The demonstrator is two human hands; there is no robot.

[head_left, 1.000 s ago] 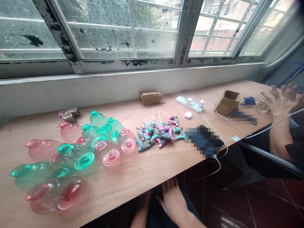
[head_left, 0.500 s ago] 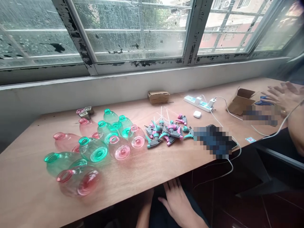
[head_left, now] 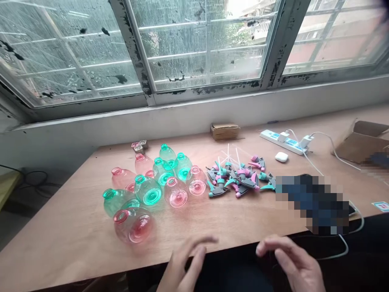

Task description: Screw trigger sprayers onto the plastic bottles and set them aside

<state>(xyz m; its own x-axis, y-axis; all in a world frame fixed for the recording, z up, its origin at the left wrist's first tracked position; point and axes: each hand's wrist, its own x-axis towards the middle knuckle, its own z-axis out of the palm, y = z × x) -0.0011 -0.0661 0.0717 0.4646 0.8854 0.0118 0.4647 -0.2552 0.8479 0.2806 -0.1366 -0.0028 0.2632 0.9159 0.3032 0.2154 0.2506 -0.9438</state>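
Both hands hover at the near edge of the table [head_left: 75, 239], low in view and holding nothing. The left hand [head_left: 182, 267] rises from below with its fingers loosely spread and pointing forward and to the right, the tips just over the table edge; it is blurred. The right hand [head_left: 293, 261] sits further right, palm down, fingers curled a little and pointing left toward the other hand, apart from it and touching nothing.

Nearest the left hand lies a pink bottle [head_left: 133, 225] on its side, at the front of a cluster of pink and green bottles [head_left: 152, 190] spread over the middle of the table. Just to the right of the cluster is a pile of spray triggers [head_left: 237, 178] in grey, pink and teal, with thin white tubes sticking up.

Further back stand a small cardboard box [head_left: 225, 131] by the wall, a power strip [head_left: 284, 140] with plugs and white cables, and a white earbud case [head_left: 281, 156].
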